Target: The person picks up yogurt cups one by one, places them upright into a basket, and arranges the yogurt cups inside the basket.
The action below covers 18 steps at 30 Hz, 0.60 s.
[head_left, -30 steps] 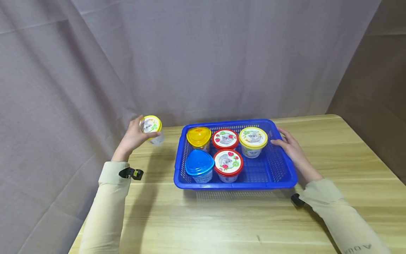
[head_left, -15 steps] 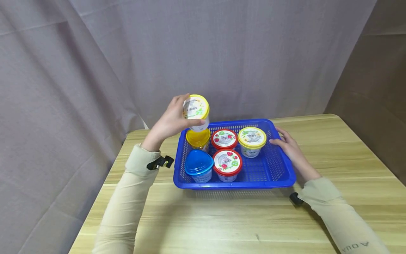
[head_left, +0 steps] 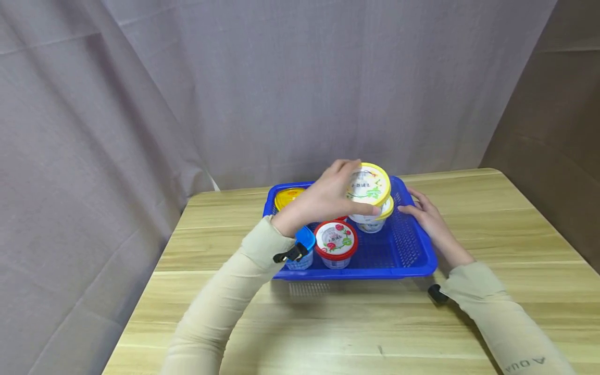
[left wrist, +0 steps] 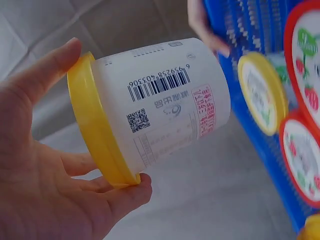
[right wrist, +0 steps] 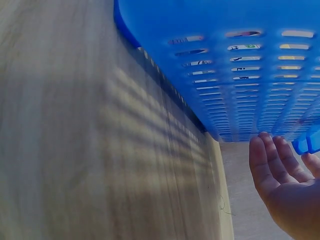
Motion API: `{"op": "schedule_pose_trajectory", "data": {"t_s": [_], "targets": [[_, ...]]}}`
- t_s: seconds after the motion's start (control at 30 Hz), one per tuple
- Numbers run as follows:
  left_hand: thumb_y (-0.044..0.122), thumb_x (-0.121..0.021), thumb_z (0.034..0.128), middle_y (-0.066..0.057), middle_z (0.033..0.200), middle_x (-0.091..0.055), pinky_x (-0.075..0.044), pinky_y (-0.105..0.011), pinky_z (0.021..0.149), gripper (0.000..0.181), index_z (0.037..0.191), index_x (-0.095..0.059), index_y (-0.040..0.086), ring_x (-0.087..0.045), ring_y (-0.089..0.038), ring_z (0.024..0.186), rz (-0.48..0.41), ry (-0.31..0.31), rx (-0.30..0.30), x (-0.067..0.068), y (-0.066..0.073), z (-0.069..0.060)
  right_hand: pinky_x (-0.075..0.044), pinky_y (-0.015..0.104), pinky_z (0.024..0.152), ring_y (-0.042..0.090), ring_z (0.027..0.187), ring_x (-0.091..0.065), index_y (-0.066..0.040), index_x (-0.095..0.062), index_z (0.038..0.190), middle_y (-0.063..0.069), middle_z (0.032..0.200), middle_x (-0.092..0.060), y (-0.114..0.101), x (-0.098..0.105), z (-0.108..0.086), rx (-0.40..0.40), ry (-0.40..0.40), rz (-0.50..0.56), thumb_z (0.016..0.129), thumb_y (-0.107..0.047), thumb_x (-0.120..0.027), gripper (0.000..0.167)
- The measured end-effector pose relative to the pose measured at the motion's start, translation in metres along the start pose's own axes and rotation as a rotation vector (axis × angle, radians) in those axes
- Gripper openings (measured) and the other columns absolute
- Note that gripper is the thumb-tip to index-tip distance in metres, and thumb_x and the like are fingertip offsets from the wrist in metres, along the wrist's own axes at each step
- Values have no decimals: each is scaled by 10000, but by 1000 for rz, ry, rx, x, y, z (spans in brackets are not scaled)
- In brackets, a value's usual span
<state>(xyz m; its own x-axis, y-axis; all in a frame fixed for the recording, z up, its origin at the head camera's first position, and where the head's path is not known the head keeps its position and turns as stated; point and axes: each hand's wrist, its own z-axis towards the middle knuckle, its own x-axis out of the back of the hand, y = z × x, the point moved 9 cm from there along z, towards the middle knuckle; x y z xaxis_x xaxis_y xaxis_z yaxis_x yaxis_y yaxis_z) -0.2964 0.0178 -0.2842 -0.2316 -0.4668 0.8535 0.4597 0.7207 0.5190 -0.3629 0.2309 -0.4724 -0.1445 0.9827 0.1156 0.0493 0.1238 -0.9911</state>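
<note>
My left hand grips a plastic cup with a yellow lid by its rim, above the right part of a blue basket. The held cup's white side with a barcode faces the left wrist camera. Below it stands another yellow-lidded cup, partly covered. My right hand holds the basket's right end, thumb over the rim and fingers outside the slotted wall. A red-lidded cup stands in the basket; a second is mostly hidden behind my left hand.
At the basket's left side are a blue-lidded cup and an amber-lidded cup, both partly covered by my left arm. The basket stands on a wooden table, with a grey curtain behind.
My left hand has carried the yellow-lidded cup rightward from beyond the basket's left side, up and across to above its right part. The right hand has stayed at the basket's end.
</note>
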Motion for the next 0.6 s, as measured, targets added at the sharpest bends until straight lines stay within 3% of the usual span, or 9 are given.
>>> {"op": "schedule_pose_trajectory", "data": {"t_s": [0.27,0.43,0.6], "targets": [[540,-809,792,-107,1554,-355,-423,-261,1066,1046,1574,-306,61,-413,-193,1328,40,-90,-22,-45,10,13,-568,198,742,-7,851,-647,-48,-150,1609,-241,1007,-595,-2,3,1,58,4,3,1044,-198,-511,687],[562,-795,797,-121,1563,-349,-454,-251,1030,1048,1572,-311,49,-429,-188,1303,66,-141,-8,-71,1,19,-586,225,720,11,833,-663,-48,-149,1609,-246,1009,-598,-2,2,-2,70,-11,14,1054,-186,-481,661],[557,-805,790,-142,1555,-367,-445,-247,1035,1050,1567,-321,43,-428,-189,1312,81,-169,-10,-89,-8,23,-597,258,718,45,831,-681,-92,-136,1620,-201,1032,-609,0,-1,-2,24,-17,67,1032,-205,-545,725]]}}
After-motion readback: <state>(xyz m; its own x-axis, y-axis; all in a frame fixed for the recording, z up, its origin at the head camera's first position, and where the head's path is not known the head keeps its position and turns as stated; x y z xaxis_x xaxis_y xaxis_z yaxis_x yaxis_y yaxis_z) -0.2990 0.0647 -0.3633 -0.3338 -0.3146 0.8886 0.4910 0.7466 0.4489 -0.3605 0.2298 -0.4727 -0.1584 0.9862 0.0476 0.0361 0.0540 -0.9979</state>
